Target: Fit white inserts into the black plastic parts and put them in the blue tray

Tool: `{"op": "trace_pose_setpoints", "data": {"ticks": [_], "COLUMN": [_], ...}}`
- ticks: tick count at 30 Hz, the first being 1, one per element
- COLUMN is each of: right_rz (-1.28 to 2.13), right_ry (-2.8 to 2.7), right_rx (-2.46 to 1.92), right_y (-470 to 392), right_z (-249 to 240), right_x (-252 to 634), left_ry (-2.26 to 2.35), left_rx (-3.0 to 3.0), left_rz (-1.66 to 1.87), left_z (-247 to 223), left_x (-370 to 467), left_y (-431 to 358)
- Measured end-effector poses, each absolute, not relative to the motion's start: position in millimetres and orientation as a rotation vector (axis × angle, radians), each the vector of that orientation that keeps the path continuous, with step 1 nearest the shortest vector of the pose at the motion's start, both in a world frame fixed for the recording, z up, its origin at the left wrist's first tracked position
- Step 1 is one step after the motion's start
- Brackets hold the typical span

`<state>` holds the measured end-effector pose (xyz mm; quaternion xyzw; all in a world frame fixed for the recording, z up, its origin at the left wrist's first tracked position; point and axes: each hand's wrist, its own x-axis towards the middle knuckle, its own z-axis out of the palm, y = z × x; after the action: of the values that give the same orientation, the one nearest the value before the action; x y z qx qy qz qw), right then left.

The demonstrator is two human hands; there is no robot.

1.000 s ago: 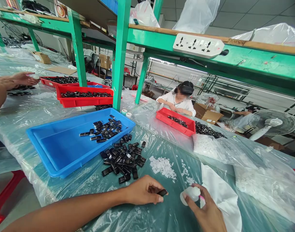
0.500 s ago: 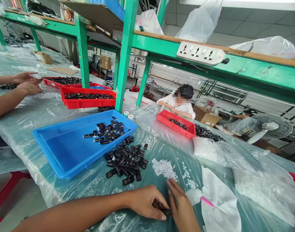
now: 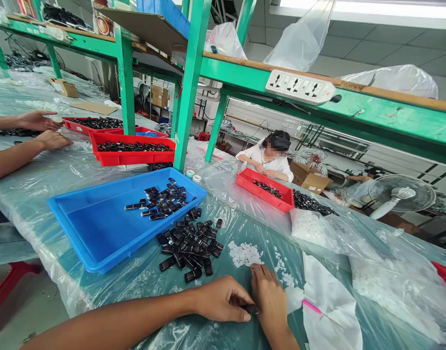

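My left hand [image 3: 228, 300] is closed around a small black rectangular piece [image 3: 250, 308], pinched between thumb and fingers low in the view. Just right of it, my right hand [image 3: 269, 294] has its fingers drawn together and bent down. Their tips meet the near edge of a scatter of small white pieces [image 3: 242, 253]; whatever they grip is hidden. A heap of black pieces [image 3: 191, 245] lies beyond my left wrist. More of these rest in the right end of a blue tray [image 3: 98, 233].
A white cloth [image 3: 330, 311] bearing a pink stick-like tool [image 3: 312, 306] lies right of my hands. Bags of white pieces [image 3: 394, 287] stand farther right. A green shelf post [image 3: 191, 92] rises behind the tray. Co-workers sit left and across, beside red trays [image 3: 264, 190].
My right hand's fingers have bent and come closer together at the white pieces. My left hand still holds the black piece, slightly raised. The co-worker's hands at left shifted slightly.
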<state>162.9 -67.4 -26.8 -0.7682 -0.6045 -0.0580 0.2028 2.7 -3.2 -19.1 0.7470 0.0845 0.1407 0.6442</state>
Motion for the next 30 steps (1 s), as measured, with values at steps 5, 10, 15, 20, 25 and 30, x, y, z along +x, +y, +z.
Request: {"op": "trace_pose_setpoints", "data": {"ticks": [5, 10, 15, 20, 25, 30], "right_rz": [-0.022, 0.359, 0.443, 0.383, 0.28, 0.01], "right_ry": [-1.523, -1.073, -1.01, -1.103, -1.117, -1.298], "right_rx": [-1.883, -1.585, -1.537, -1.541, -1.58, -1.582], "right_y": [-76.6, -83.3, -87.8, -88.3, -88.7, -91.9], "right_z": [-21.7, -19.7, -21.2, -21.8, -26.5, -27.6], "right_x": [159.1, 154.0, 145.3, 140.2, 137.8, 136.1], "left_ry": [0.264, 0.297, 0.256, 0.239, 0.244, 0.223], "left_rx": [1.453, 1.346, 1.377, 1.455, 1.512, 1.433], "left_rz": [0.4, 0.422, 0.425, 0.436, 0.5, 0.468], "left_z": [-18.8, -12.1, -9.9, -13.2, -13.9, -11.3], "left_x": [9.2, 10.3, 9.5, 9.0, 8.5, 7.8], "left_y": [2.9, 6.3, 5.3, 3.2, 0.7, 0.3]}}
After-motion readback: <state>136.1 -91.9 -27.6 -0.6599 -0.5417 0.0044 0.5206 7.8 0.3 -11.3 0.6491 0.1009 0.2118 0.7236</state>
